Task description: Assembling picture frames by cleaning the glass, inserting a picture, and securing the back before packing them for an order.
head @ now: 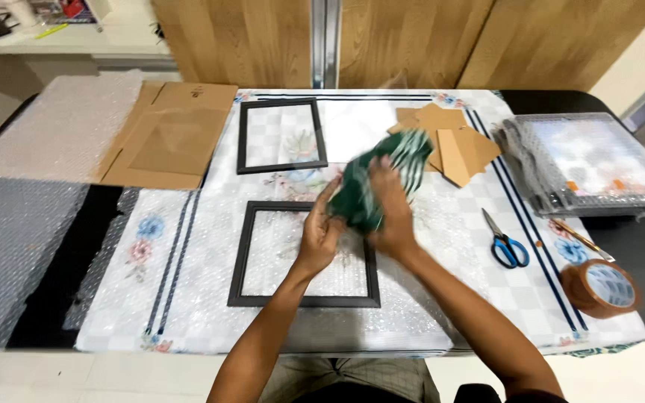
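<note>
Both my hands are on a crumpled green and white striped cloth (373, 179) held over the table. My left hand (319, 233) grips its lower left side, and my right hand (390, 209) presses on top of it. Directly under them lies a black picture frame (242, 257) on a sheet of bubble wrap. A second black picture frame (242, 138) lies farther back. The cloth is blurred from motion.
Flat brown cardboard (169, 134) and bubble wrap (54, 127) lie at back left. Cardboard corner pieces (457, 145) sit at back right, beside a bubble-wrapped stack (591, 160). Blue-handled scissors (505, 242), a brown tape roll (602, 287) and a cutter (580, 239) lie on the right.
</note>
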